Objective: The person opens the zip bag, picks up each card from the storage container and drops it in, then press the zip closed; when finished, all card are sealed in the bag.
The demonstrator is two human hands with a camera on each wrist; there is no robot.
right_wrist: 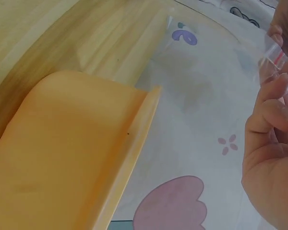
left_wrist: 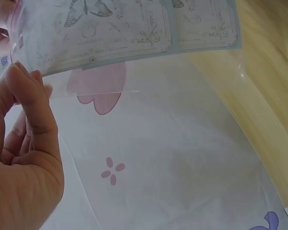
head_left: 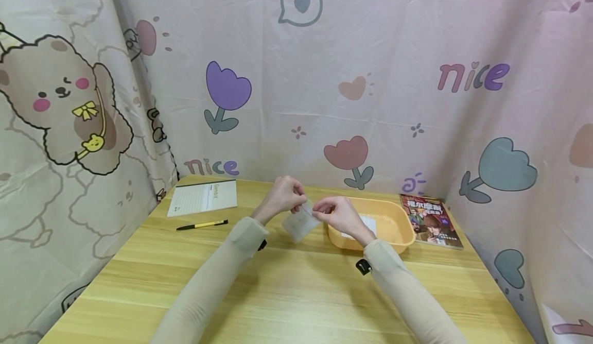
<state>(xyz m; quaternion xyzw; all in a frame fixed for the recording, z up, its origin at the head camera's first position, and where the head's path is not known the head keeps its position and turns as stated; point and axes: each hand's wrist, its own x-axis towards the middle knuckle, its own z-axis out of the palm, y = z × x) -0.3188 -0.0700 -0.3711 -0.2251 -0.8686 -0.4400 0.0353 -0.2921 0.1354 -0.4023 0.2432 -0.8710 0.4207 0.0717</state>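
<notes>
A clear zip bag (head_left: 300, 225) hangs above the table between both hands. Through its film, in the left wrist view, show pale paper sheets (left_wrist: 115, 31) printed with butterflies and scrollwork. My left hand (head_left: 281, 198) pinches the bag's zip edge between thumb and fingertips. Close beside it, my right hand (head_left: 342, 215) pinches the same edge, where the right wrist view shows a red zip line (right_wrist: 280, 58). Whether the seal is parted cannot be made out. Just behind and below the right hand stands a yellow-orange plastic tub (head_left: 402, 225).
White lined paper (head_left: 369, 225) lies inside the tub. To its right is a colourful comic-style book (head_left: 433, 223). At the back left lie a notebook (head_left: 203, 198) and a yellow and black pen (head_left: 202, 225). A printed curtain (head_left: 287, 91) encloses the wooden table (head_left: 296, 303).
</notes>
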